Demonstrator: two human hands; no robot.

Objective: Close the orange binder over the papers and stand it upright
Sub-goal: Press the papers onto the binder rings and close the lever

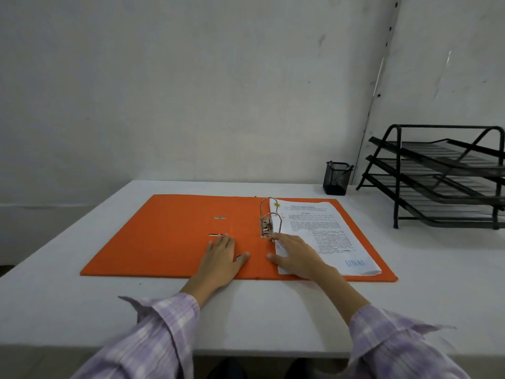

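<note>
The orange binder (164, 236) lies wide open and flat on the white table (273, 310). Its metal ring arches (269, 217) stand up near the middle. A stack of printed papers (322, 233) is threaded on the rings and lies on the right cover. My left hand (222, 258) rests flat on the orange spine area, fingers apart, holding nothing. My right hand (296, 254) lies flat on the near left part of the papers, with a fingertip next to the base of the ring mechanism.
A black mesh pen cup (336, 178) stands at the back of the table, right of the binder. A black three-tier letter tray (442, 176) fills the back right corner. A white wall rises behind the table.
</note>
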